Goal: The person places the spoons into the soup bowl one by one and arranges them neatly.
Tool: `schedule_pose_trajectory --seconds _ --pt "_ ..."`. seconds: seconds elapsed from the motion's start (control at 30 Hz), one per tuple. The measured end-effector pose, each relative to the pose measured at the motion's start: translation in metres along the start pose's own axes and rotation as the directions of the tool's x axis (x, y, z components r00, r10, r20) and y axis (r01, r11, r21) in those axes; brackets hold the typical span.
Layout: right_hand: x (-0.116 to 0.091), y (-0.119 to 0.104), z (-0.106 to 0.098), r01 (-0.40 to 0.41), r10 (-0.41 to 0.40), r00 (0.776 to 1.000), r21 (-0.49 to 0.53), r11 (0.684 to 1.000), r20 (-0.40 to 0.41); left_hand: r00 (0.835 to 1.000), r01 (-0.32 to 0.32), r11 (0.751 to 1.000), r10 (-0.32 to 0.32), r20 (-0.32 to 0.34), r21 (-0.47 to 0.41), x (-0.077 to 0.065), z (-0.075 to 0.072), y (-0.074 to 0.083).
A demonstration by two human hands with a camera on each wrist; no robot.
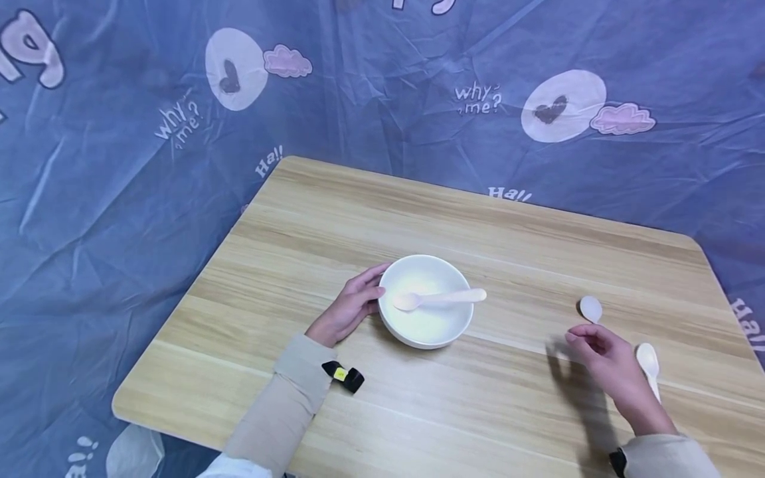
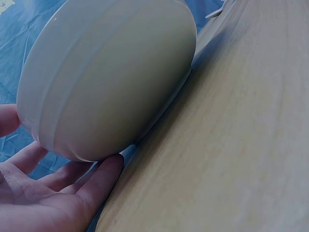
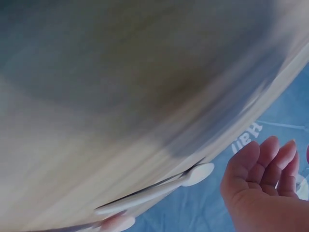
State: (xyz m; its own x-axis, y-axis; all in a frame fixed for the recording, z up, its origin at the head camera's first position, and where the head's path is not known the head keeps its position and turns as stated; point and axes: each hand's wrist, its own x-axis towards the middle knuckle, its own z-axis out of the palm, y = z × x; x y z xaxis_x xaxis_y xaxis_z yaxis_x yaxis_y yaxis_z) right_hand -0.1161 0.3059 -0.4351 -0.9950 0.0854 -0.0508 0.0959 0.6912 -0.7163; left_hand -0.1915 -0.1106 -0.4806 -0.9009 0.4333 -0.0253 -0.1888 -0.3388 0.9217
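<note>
A white bowl (image 1: 425, 334) stands on the table, and a pale plastic spoon (image 1: 445, 298) lies in it with its handle over the right rim. My left hand (image 1: 350, 304) grips the bowl's left side, thumb at the rim and fingers against the outer wall. In the left wrist view those fingers sit under the curve of the bowl (image 2: 120, 82). Over the table at the right, my right hand (image 1: 615, 368) hovers with loosely curled fingers and holds nothing. Just beyond its fingertips lies a second spoon (image 1: 590, 309), its handle mostly hidden; a third spoon (image 1: 648, 360) lies to its right.
The wood-grain table (image 1: 358, 206) has rounded corners. A blue printed cloth (image 1: 382, 99) hangs behind it and along its left side. Black straps with small devices (image 1: 346, 376) sit at both wrists.
</note>
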Motion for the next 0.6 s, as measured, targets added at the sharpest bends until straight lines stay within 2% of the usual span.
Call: schedule_pose_trajectory --seconds 0.3,0.6 --pt "-0.002 0.011 -0.005 -0.031 0.031 0.999 0.009 0.999 -0.043 1.000 0.015 1.000 -0.014 -0.005 0.012 0.001 0.000 0.002" --pt "-0.003 0.022 -0.014 -0.070 0.067 0.993 -0.034 0.997 -0.095 1.000 0.005 1.000 -0.005 0.001 0.002 0.001 0.000 0.001"
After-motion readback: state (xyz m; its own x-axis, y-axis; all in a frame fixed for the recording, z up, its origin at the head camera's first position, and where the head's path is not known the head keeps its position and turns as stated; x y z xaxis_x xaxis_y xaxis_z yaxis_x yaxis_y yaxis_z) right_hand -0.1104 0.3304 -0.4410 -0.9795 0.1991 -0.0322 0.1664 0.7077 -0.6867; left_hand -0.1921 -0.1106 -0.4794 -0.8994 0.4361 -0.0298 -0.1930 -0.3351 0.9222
